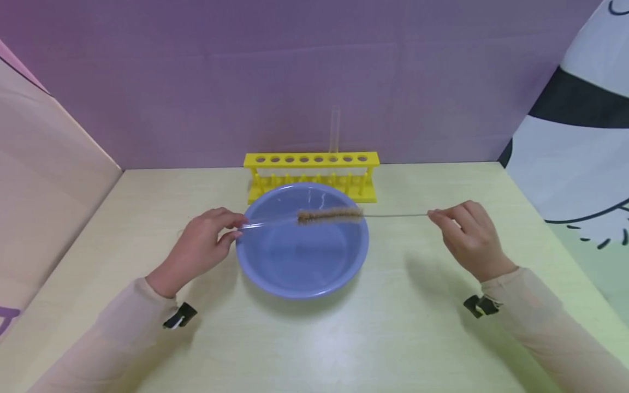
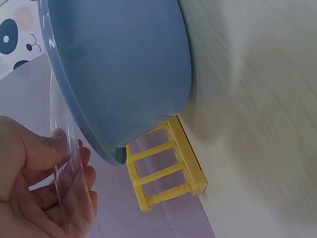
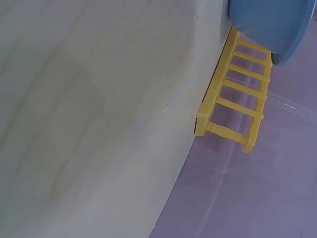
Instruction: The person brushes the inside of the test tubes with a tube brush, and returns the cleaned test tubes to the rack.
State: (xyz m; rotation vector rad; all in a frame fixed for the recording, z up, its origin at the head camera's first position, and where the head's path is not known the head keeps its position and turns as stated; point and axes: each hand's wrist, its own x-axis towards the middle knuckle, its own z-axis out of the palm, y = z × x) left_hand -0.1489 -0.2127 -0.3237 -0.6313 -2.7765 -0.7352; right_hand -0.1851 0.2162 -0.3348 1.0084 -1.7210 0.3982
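My left hand [image 1: 203, 237] pinches a clear test tube [image 1: 267, 223] between thumb and fingers, holding it roughly level over the left part of a blue basin [image 1: 302, 273]. The left wrist view shows that tube [image 2: 62, 119] lying across the curled fingers beside the basin's rim. Out to the right, my right hand [image 1: 469, 234] pinches the thin wire handle of a test tube brush [image 1: 330, 215]. Its brown bristles hang above the basin, their left tip at the tube's right end; whether the tip is inside cannot be told. The right wrist view does not show the right hand.
Behind the basin stands a yellow test tube rack [image 1: 312, 159], with another clear test tube [image 1: 335, 128] upright in one of its holes. All stand on a pale wooden table [image 1: 314, 349]. A purple backdrop [image 1: 295, 82] rises at the table's far edge.
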